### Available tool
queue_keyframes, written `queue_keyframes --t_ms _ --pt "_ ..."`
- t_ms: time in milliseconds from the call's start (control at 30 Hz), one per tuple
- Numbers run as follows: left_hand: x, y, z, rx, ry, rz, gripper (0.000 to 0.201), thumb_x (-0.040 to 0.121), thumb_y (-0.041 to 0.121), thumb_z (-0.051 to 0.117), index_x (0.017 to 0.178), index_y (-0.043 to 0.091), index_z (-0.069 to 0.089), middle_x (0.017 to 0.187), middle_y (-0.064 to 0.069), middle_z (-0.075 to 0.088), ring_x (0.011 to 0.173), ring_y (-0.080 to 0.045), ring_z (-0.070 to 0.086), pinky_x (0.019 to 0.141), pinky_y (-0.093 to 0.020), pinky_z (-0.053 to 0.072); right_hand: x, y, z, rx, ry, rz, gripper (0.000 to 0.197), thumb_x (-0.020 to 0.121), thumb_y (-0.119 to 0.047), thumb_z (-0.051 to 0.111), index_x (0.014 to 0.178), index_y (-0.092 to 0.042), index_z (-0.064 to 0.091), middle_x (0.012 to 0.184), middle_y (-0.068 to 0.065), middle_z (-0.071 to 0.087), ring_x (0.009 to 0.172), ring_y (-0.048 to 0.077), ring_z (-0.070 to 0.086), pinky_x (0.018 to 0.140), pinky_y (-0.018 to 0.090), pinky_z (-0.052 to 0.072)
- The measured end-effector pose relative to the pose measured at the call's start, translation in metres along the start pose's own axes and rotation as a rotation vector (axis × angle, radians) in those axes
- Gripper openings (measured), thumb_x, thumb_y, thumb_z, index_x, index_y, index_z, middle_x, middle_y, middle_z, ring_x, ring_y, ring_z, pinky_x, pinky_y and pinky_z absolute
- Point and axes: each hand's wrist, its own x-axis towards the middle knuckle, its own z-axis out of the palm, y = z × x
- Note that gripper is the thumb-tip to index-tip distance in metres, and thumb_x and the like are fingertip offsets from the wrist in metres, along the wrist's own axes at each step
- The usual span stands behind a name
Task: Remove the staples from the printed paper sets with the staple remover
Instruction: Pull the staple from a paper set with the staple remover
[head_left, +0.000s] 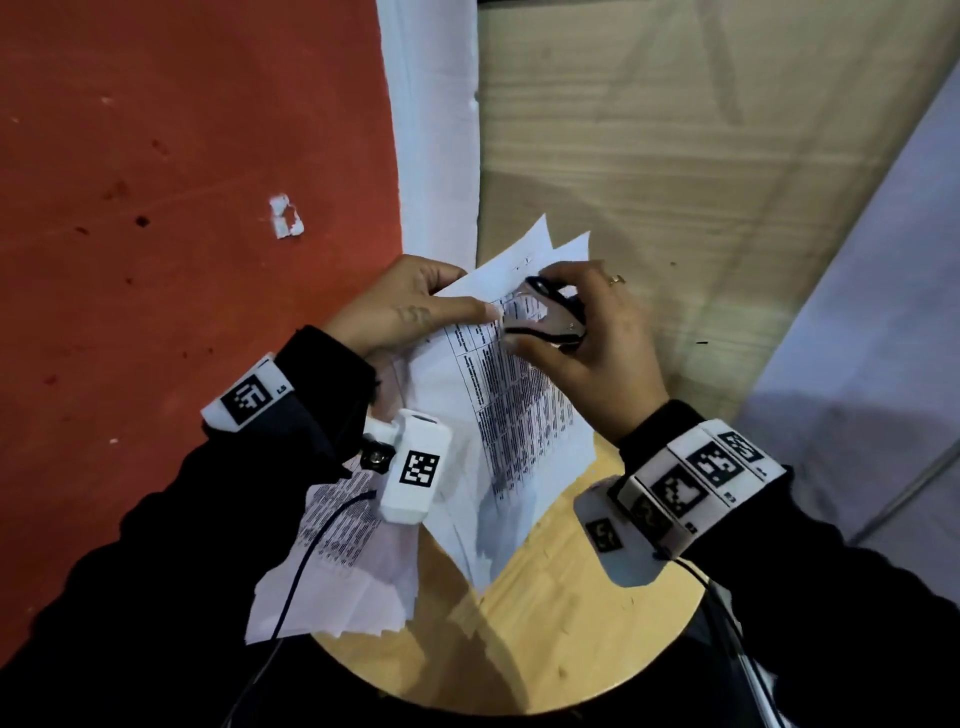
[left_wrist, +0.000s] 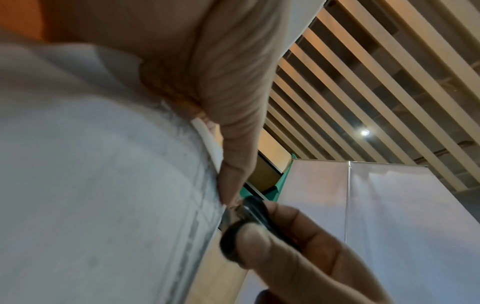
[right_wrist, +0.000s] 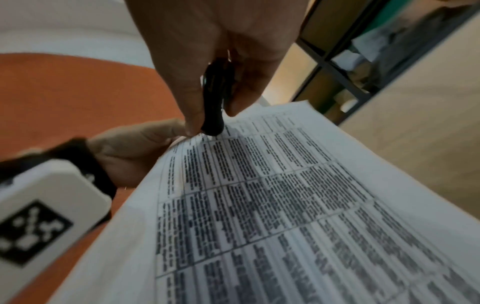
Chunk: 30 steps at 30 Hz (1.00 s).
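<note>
Below me I see a red floor (head_left: 156, 208) with a scrap of white paper (head_left: 285, 217) on it, and a pale wood panel (head_left: 675, 156) to the right. A round wooden tabletop (head_left: 545, 623) sits low in my head view, with a loose stack of printed sheets (head_left: 337, 561) overhanging its left edge. The printed paper set (head_left: 509, 415) I'm working on is lifted above the tabletop, table-printed side up. My left hand (head_left: 405, 306) pinches its top corner, thumb on the face and the other fingers curled behind. My right hand (head_left: 597, 338) pinches the black staple remover (head_left: 550, 317) between thumb and fingers, its tip at that same corner, just beside my left thumb. I can't make out the staple.
</note>
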Motion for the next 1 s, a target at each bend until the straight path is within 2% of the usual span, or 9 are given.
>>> queue_keyframes --t_ms 100,200,267,400,500,600,767,900,1000 --pt "0.000 -0.004 0.001 0.001 0.050 -0.019 0.019 0.077 0.002 0.071 0.096 -0.002 0.069 0.075 -0.001 0.072 0.064 -0.009 0.063 0.065 -0.019 0.050 -0.002 -0.003 -0.001 0.295 -0.042 0.298 0.058 0.082 -0.045 0.059 0.129 -0.012 0.048 0.104 -0.007 0.052 0.099 0.016 0.059 0.073 0.031 0.053" --pt "-0.002 -0.004 0.007 0.029 0.087 -0.002 0.005 0.079 0.003 0.070 0.083 0.005 0.070 0.063 0.005 0.068 0.055 -0.004 0.058 0.057 -0.016 0.046 0.000 -0.017 0.001 0.599 -0.007 0.585 0.026 0.098 -0.035 0.042 0.102 -0.011 0.050 0.084 -0.003 0.051 0.059 0.003 0.048 0.043 0.015 0.037" --pt "-0.003 -0.003 0.012 0.059 0.125 0.026 0.008 0.070 0.014 0.072 0.074 0.007 0.069 0.065 -0.004 0.064 0.055 -0.008 0.053 0.053 -0.017 0.041 0.004 -0.021 0.003 0.796 0.012 0.711 0.030 0.099 -0.041 0.034 0.088 -0.015 0.046 0.070 -0.002 0.045 0.045 0.002 0.035 0.037 0.013 0.024" --pt "-0.002 -0.005 0.015 0.069 0.180 0.085 0.038 0.058 0.039 0.070 0.077 0.006 0.072 0.079 -0.018 0.068 0.070 -0.017 0.056 0.067 -0.032 0.044 0.011 -0.022 0.011 0.828 0.021 0.826 0.026 0.090 -0.025 0.061 0.102 -0.008 0.045 0.067 0.005 0.051 0.036 0.001 0.036 0.033 0.012 0.022" --pt "-0.002 -0.006 0.017 0.081 0.195 0.121 0.033 0.058 0.044 0.068 0.075 0.016 0.073 0.086 -0.023 0.071 0.072 -0.018 0.056 0.070 -0.038 0.047 0.011 -0.021 0.015 0.824 0.104 0.857 0.044 0.079 0.004 0.068 0.107 -0.009 0.038 0.066 0.004 0.051 0.034 0.000 0.040 0.032 0.012 0.027" --pt "-0.002 -0.007 0.017 0.121 0.201 0.157 0.029 0.062 0.044 0.070 0.078 0.021 0.075 0.090 -0.020 0.072 0.077 -0.018 0.060 0.079 -0.050 0.052 0.013 -0.025 0.014 0.845 0.137 0.862 0.047 0.076 0.010 0.067 0.104 -0.011 0.036 0.063 0.002 0.050 0.033 0.000 0.041 0.033 0.011 0.027" --pt "-0.003 -0.007 0.022 0.068 0.181 0.134 0.034 0.063 0.039 0.069 0.084 0.013 0.075 0.095 -0.019 0.072 0.082 -0.021 0.062 0.088 -0.050 0.052 0.018 -0.028 0.015 0.811 0.176 0.779 0.044 0.072 0.010 0.066 0.090 -0.019 0.039 0.063 0.001 0.047 0.037 0.003 0.039 0.036 0.014 0.029" --pt "0.001 -0.007 0.026 0.043 0.239 0.050 0.026 0.056 0.037 0.064 0.065 0.013 0.066 0.065 -0.007 0.060 0.063 -0.015 0.050 0.064 -0.032 0.039 0.011 -0.032 0.023 0.408 0.178 0.323 0.038 0.064 -0.016 0.068 0.092 -0.027 0.045 0.075 -0.004 0.060 0.063 0.013 0.057 0.061 0.029 0.049" --pt "0.004 -0.014 0.023 0.001 0.262 0.021 0.036 0.056 0.039 0.066 0.065 0.005 0.064 0.066 -0.014 0.052 0.064 -0.020 0.044 0.058 -0.034 0.032 0.000 -0.033 0.026 0.118 0.112 0.041 0.036 0.074 -0.025 0.064 0.105 -0.009 0.053 0.082 -0.001 0.064 0.071 0.014 0.060 0.065 0.025 0.047"
